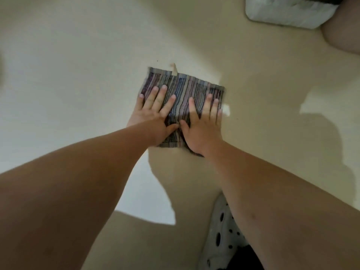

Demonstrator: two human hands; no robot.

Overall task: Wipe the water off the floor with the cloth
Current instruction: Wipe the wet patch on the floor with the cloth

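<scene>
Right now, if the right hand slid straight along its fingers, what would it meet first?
The right hand presses the cloth; beyond its far edge, only bare floor; the white object seems off to the right.

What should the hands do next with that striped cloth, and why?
Probably push the cloth forward across the floor in one even stroke. The left hand and right hand both press flat on it, and it lies spread out, ready to sweep. The water itself is hard to make out.
</scene>
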